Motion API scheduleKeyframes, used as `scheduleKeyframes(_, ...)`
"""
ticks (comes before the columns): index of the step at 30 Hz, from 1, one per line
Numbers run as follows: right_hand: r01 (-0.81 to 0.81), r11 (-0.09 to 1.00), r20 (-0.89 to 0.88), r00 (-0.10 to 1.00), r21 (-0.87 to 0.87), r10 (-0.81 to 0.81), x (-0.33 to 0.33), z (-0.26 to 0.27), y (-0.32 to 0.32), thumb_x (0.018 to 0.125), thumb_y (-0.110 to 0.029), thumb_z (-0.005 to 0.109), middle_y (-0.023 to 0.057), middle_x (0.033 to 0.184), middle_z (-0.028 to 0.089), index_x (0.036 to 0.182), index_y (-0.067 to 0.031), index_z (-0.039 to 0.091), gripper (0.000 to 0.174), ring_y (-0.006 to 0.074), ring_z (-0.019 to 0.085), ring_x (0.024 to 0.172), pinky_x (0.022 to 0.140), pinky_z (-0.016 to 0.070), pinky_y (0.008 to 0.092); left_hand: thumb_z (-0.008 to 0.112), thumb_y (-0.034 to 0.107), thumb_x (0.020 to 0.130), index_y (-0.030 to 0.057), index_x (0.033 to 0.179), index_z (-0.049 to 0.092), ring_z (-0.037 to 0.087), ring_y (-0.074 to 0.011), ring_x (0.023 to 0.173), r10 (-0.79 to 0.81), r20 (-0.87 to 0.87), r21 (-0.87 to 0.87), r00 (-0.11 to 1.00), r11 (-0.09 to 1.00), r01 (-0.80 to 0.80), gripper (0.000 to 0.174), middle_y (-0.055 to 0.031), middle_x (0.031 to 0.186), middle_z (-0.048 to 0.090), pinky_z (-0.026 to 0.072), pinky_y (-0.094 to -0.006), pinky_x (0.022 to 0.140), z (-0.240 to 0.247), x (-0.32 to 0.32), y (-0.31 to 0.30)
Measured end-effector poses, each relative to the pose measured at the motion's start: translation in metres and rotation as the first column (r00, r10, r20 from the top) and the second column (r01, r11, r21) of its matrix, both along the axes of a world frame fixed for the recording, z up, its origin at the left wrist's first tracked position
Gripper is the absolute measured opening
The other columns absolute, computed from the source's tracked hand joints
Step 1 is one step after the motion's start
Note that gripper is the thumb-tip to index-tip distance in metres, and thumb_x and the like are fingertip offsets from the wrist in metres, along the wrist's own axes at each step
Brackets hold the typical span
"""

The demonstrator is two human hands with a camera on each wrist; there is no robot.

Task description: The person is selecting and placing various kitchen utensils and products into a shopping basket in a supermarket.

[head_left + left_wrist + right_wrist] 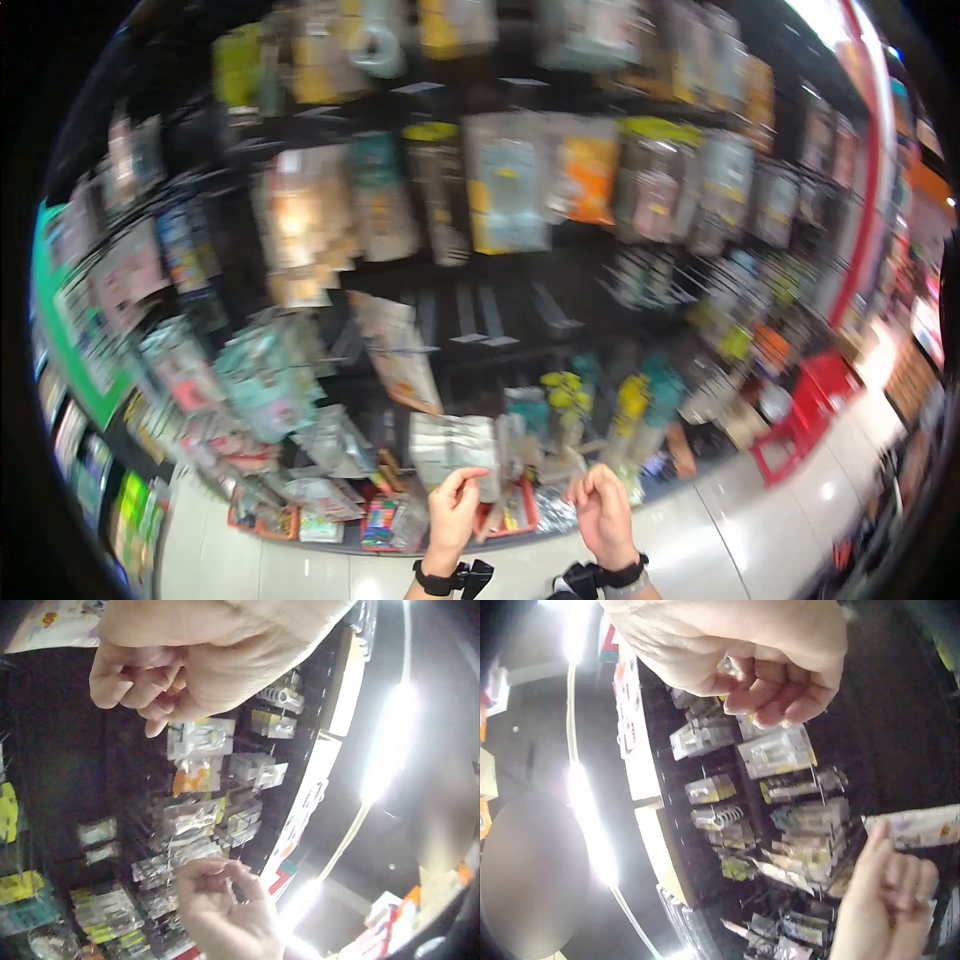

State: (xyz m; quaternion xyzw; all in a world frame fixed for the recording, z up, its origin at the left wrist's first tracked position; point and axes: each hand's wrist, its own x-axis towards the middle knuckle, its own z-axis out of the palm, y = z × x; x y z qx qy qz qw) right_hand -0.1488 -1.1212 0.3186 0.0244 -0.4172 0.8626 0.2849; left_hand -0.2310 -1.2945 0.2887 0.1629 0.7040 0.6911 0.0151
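Observation:
My left hand is raised in front of the lower shelf in the head view, fingers loosely bent and holding nothing. Just behind its fingertips is a pale, blurred stack of packs. To its right, my right hand hovers at about the same height, its fingers curling softly round nothing. A gap separates the two hands. The left wrist view has the left hand large at the top, with bent fingers. In the right wrist view, the right hand hangs relaxed before packaged goods on hooks.
A dark display wall carries hanging packets in several rows. A tilted pack hangs above the left hand. Red bins line the bottom shelf, and a red stool stands at the right on the tiled floor.

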Motion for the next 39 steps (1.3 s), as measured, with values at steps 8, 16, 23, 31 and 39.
scheduleKeyframes(8,0.465,0.870,-0.151,0.860,-0.163,-0.488,0.104,-0.007,0.131,0.093,-0.015,0.041,0.0033,0.057,0.039,0.065,-0.0064,0.041,0.029,0.0160,0.041,0.062,0.065,0.0370,0.0298,0.055,-0.015,0.066,-0.0011,0.091,0.064,0.056,-0.0159,0.071,-0.207,-0.336,-0.335,0.919,0.938,0.089,0.030,-0.0085,0.091,0.051,0.0465,-0.0247,0.060,-0.043,0.047,0.087)
scheduleKeyframes(16,0.777,0.549,-0.110,0.544,-0.309,-0.832,0.251,-0.013,0.282,0.096,-0.021,0.037,0.0017,0.054,0.036,0.062,-0.0096,0.037,0.035,0.0140,0.038,0.059,0.062,0.0351,0.0307,0.054,-0.015,0.065,0.0012,0.089,0.063,0.057,-0.0211,0.071,-0.507,-0.398,-0.412,0.764,0.843,0.345,0.031,-0.0114,0.086,0.054,0.0464,-0.0282,0.064,-0.042,0.123,0.287)
scheduleKeyframes(23,0.891,0.368,-0.057,0.367,-0.265,-0.929,0.358,-0.015,0.397,0.096,-0.021,0.035,0.0018,0.054,0.035,0.063,-0.0095,0.036,0.034,0.0141,0.038,0.060,0.063,0.0348,0.0305,0.054,-0.013,0.067,0.0010,0.088,0.064,0.060,-0.0216,0.073,-0.746,-0.302,-0.378,0.593,0.665,0.644,0.027,-0.0116,0.086,0.057,0.0494,-0.0294,0.064,-0.045,0.231,0.449)
scheduleKeyframes(31,0.933,0.275,-0.032,0.275,-0.230,-0.961,0.424,-0.026,0.471,0.092,-0.014,0.039,0.0041,0.067,0.046,0.078,-0.0045,0.048,0.019,0.0150,0.046,0.066,0.065,0.0393,0.0297,0.050,-0.013,0.069,-0.0005,0.079,0.062,0.059,-0.0266,0.073,-0.857,-0.292,-0.368,0.424,0.510,0.777,0.020,-0.0124,0.079,0.058,0.0484,-0.0322,0.065,-0.073,0.278,0.578)
scheduleKeyframes(39,0.988,-0.111,0.028,-0.108,-0.109,-0.994,0.498,-0.052,0.560,0.083,0.003,0.040,0.0083,0.083,0.048,0.073,-0.0035,0.045,0.013,0.0158,0.048,0.075,0.070,0.0452,0.0291,0.050,-0.004,0.073,0.0012,0.076,0.058,0.055,-0.0309,0.078,-0.955,-0.290,-0.532,0.054,0.208,0.821,0.010,-0.0122,0.074,0.055,0.0459,-0.0384,0.068,-0.117,0.305,0.731)
